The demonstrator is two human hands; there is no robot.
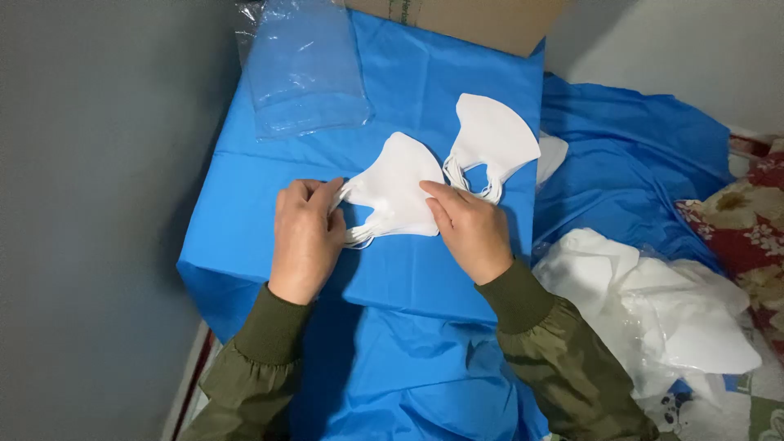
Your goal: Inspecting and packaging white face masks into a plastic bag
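A stack of folded white face masks (pixel 398 186) lies on a blue sheet (pixel 261 204) spread over a box-like surface. My left hand (pixel 304 237) pinches the stack's ear loops at its left edge. My right hand (pixel 468 229) presses fingertips on the stack's right edge. A second stack of white masks (pixel 493 139) lies just beyond, to the upper right, with its loops hanging toward my right hand.
A pile of clear plastic bags (pixel 304 69) lies at the far left of the sheet. A cardboard box (pixel 482 20) stands behind. More white masks in plastic (pixel 661 318) are heaped at the right on blue cloth, beside a floral fabric (pixel 751 229).
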